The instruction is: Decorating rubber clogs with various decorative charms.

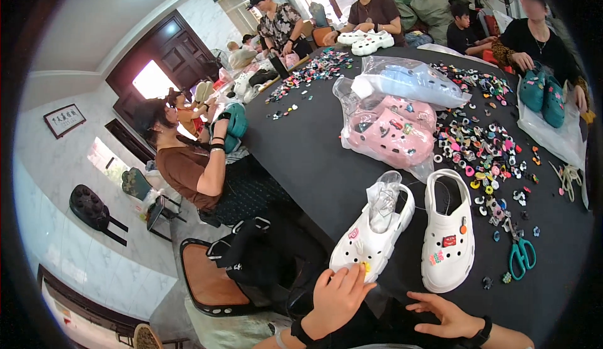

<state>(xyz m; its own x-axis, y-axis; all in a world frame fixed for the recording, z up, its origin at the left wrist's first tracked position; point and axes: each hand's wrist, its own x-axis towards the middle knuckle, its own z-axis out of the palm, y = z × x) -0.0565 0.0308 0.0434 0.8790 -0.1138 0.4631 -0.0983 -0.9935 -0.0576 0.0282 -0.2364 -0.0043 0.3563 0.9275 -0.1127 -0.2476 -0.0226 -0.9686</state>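
Two white clogs lie side by side on the black table (326, 173). The left clog (372, 236) has clear plastic stuffed inside and a few small charms on its toe. My left hand (336, 299) touches that toe, fingertips at a yellow charm (365, 266). The right clog (448, 233) carries red, orange and pink charms. My right hand (447, 314) rests flat on the table just below it, fingers spread, holding nothing; a dark band is on that wrist.
A heap of coloured charms (480, 145) spreads right of centre, with teal scissors (521, 256) below. Bagged pink clogs (389, 129) and blue clogs (408, 80) lie mid-table. Other people sit around the table handling teal and white clogs. An orange chair (210, 280) stands at left.
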